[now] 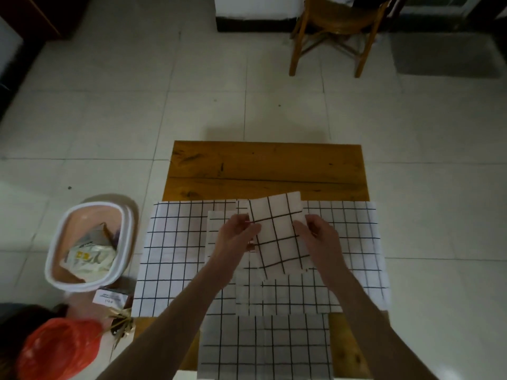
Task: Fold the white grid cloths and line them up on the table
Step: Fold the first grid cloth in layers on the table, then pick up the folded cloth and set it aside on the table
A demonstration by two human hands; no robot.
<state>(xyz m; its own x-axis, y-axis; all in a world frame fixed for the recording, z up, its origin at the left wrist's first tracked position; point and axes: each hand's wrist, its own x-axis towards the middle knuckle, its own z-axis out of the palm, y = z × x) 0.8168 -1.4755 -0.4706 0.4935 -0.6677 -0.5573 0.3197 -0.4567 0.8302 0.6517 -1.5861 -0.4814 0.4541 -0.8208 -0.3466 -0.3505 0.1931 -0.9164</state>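
Cloth (277,237), folded small, we pinch by its sides with left hand (237,234) and right hand (315,237), while bigger cloths (175,242) wait flat on the table (263,168).

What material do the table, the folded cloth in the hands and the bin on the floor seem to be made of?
Table: wood with a worn, matt finish, to judge by the grain, knots and plank seam. Folded cloth: thin woven fabric, probably cotton, since it bends softly and creases. Bin: likely plastic, with a smooth white rim and pinkish walls.
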